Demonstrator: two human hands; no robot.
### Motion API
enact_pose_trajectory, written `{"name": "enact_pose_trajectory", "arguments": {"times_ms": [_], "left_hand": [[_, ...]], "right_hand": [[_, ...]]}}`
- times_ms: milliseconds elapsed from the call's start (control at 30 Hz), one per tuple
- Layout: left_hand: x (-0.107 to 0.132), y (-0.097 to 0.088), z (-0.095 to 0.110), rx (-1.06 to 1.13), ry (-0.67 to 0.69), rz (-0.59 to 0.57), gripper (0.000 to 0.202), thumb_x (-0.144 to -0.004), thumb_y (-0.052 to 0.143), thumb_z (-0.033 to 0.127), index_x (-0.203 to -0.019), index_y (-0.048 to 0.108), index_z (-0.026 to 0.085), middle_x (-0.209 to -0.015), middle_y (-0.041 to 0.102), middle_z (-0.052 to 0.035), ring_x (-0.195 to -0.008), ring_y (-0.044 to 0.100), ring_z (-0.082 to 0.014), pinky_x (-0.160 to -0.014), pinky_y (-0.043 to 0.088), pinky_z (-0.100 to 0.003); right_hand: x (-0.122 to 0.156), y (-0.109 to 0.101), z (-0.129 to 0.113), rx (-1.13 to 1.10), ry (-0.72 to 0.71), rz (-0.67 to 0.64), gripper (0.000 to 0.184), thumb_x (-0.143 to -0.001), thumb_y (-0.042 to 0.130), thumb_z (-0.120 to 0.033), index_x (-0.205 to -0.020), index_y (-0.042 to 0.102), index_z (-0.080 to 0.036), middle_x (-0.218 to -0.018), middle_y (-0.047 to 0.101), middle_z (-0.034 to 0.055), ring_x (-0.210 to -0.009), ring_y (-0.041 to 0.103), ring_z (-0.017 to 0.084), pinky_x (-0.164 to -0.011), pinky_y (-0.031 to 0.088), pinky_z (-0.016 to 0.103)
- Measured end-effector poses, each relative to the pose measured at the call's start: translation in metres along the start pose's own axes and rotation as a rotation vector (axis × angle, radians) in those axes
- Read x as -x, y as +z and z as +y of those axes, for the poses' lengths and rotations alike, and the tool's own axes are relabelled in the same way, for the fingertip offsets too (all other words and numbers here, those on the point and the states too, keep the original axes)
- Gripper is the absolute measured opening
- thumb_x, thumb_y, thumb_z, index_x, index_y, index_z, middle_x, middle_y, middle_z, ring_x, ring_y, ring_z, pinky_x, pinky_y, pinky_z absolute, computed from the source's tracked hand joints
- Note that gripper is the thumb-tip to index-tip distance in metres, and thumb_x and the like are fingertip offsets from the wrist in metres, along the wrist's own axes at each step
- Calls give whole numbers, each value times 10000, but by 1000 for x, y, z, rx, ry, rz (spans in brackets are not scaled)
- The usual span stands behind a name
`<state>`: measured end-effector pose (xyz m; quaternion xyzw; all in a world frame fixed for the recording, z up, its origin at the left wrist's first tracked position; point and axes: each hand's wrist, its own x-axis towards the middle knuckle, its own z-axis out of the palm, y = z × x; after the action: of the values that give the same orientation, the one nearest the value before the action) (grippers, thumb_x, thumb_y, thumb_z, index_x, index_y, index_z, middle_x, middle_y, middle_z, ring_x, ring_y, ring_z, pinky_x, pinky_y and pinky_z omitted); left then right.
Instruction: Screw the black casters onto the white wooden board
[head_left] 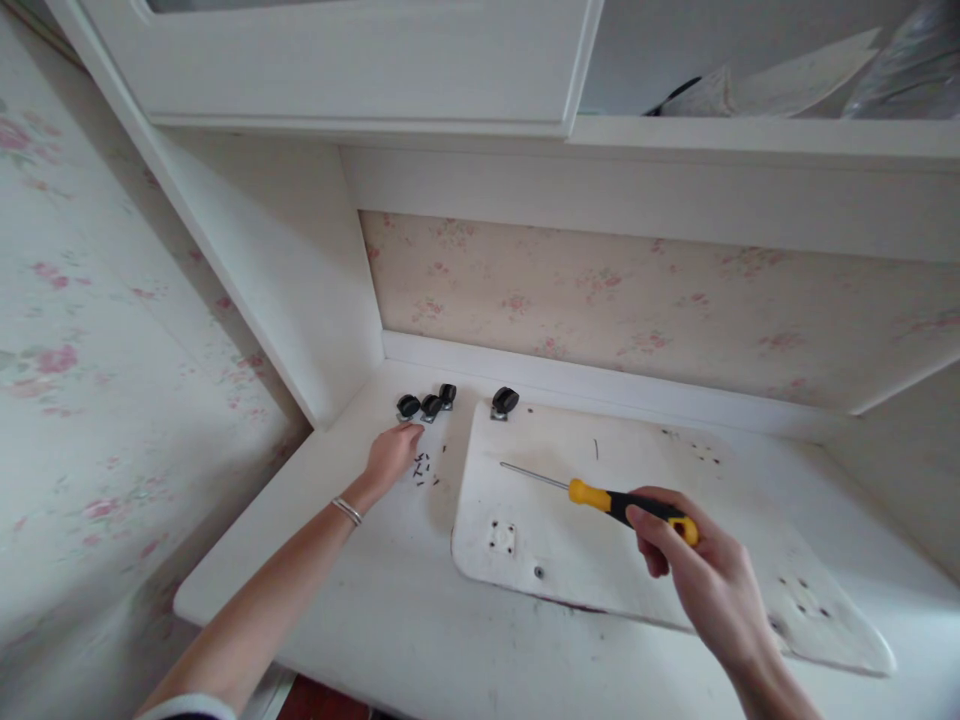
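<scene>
In my right hand (694, 560) is a screwdriver (589, 494) with a yellow and black handle. Its thin metal shaft points left, over a white board (555, 500) with rounded corners and groups of screw holes. My left hand (391, 458) reaches to the left of the board, its fingers bunched just below a black caster (430, 406) with a metal plate. Whatever those fingertips may hold is hidden. Two more casters, one on the left (407, 405) and one behind (448, 394), stand close by. Several small dark screws (420, 470) lie scattered beside my left hand.
Another caster (505, 401) stands on the board's back left corner. The board rests on a white desktop (360, 590). A white cabinet (360, 70) overhangs the back, a side panel (277, 260) rises on the left, and papers (802, 75) lie on the upper shelf.
</scene>
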<state>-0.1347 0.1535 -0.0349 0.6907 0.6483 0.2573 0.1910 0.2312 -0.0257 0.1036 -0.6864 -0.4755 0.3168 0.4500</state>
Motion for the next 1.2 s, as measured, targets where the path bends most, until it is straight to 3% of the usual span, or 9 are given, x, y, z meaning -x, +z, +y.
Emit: {"name": "enact_pose_trajectory", "arguments": {"times_ms": [200, 367, 533, 700, 867, 1200], "left_hand": [[9, 13, 14, 426, -162, 72, 296, -911, 562, 392, -1011, 720, 163, -921, 763, -73, -709, 726, -184, -600, 563, -265], [21, 21, 30, 714, -251, 110, 332, -769, 739, 425, -963, 748, 155, -872, 762, -80, -631, 697, -169, -549, 564, -266], [33, 15, 57, 980, -314, 104, 326, -722, 805, 336, -989, 765, 154, -910, 770, -81, -660, 684, -133, -611, 573, -238], [49, 2, 90, 1217, -362, 53, 228, -783, 765, 200, -1006, 763, 150, -1010, 773, -97, -759, 709, -103, -728, 584, -198], [65, -12, 116, 1506, -503, -14, 193, -830, 688, 40, -993, 761, 114, -1030, 772, -113, -795, 729, -105, -721, 595, -155], [87, -16, 137, 1645, -502, -95, 233, -875, 651, 89, -1083, 749, 126, -1239, 719, -112, -957, 743, -173, -820, 631, -241]], "right_hand": [[4, 5, 19, -74, -7, -90, 377, -824, 643, -595, -1001, 657, -262, -573, 532, -25, -542, 506, 183, -536, 399, 329], [5, 17, 34, -131, 11, -151, 426, -859, 633, -594, -1060, 633, -218, -588, 524, -37, -556, 491, 152, -557, 377, 302], [12, 22, 33, -194, 5, -130, 427, -861, 627, -600, -1047, 629, -215, -570, 514, -44, -545, 487, 142, -548, 385, 289], [21, 28, 37, -233, -21, -107, 408, -883, 613, -575, -1097, 622, -228, -603, 545, -36, -574, 519, 144, -558, 409, 280], [28, 36, 43, -204, -57, -93, 397, -893, 615, -544, -1155, 623, -246, -633, 574, -29, -602, 539, 147, -572, 435, 272], [31, 42, 36, -86, -121, -47, 422, -857, 643, -559, -1135, 654, -241, -620, 596, -20, -573, 537, 141, -471, 393, 239]]}}
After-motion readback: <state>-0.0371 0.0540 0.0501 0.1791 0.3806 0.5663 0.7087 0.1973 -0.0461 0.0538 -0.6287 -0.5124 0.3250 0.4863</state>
